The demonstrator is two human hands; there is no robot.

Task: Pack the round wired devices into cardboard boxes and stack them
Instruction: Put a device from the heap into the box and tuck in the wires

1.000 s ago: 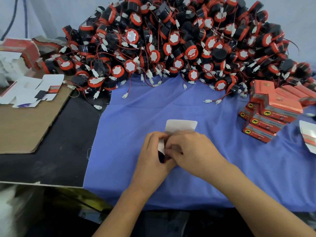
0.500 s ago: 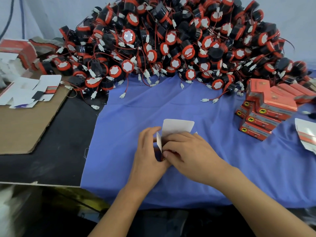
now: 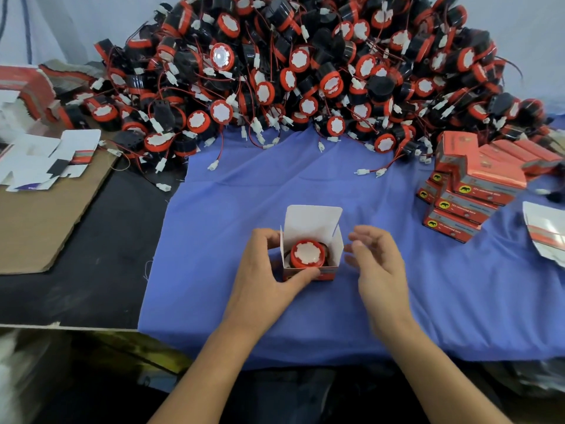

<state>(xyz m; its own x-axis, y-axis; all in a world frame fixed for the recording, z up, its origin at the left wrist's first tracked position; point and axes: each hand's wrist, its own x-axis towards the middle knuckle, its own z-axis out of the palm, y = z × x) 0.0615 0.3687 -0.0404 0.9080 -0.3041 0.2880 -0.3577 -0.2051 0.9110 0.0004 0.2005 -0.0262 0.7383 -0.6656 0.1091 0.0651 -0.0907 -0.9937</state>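
Place: packing workshop.
Beyond left hand (image 3: 266,270): heaped round wired devices (image 3: 305,71) on cloth-covered bench (image 3: 244,194).
Right of right hand (image 3: 379,264): stacked red boxes (image 3: 467,191).
Left of left hand: flat carton blanks (image 3: 46,160).

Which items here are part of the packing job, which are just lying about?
In the job: open box, gripped by left hand; device inside it; right hand, open beside it; pile of devices; stack of packed boxes; flat box blanks.
Lying about: brown cardboard sheet; blue cloth.

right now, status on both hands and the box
Left hand grips the open box. Right hand open beside it, holding nothing. Round device seated inside, lid flap up. Nothing over the opening; packed stack off to the right.
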